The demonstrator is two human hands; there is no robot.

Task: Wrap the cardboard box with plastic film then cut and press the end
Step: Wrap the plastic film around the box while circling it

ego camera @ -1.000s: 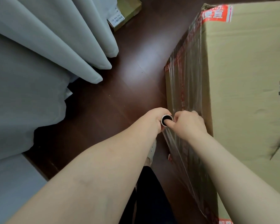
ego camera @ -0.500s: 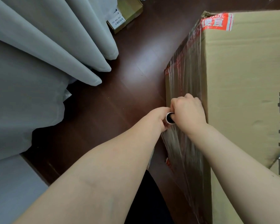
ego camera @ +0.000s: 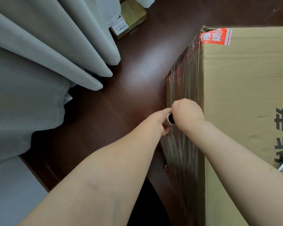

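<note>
Two hands, left (ego camera: 159, 124) and right (ego camera: 187, 111), grip the roll (ego camera: 170, 118) between them.

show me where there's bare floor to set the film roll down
Bare dark floor lies between the curtains and the cardboard box, up to the small box. Crowded at the wrapped side, where left hand and right hand grip the film roll.

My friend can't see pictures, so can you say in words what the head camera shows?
Two bare hands, the left hand and right hand, grip a film roll against the side of a big cardboard box, where clear plastic film is already stretched. The box stands on a dark wooden floor beside grey curtains.
</note>
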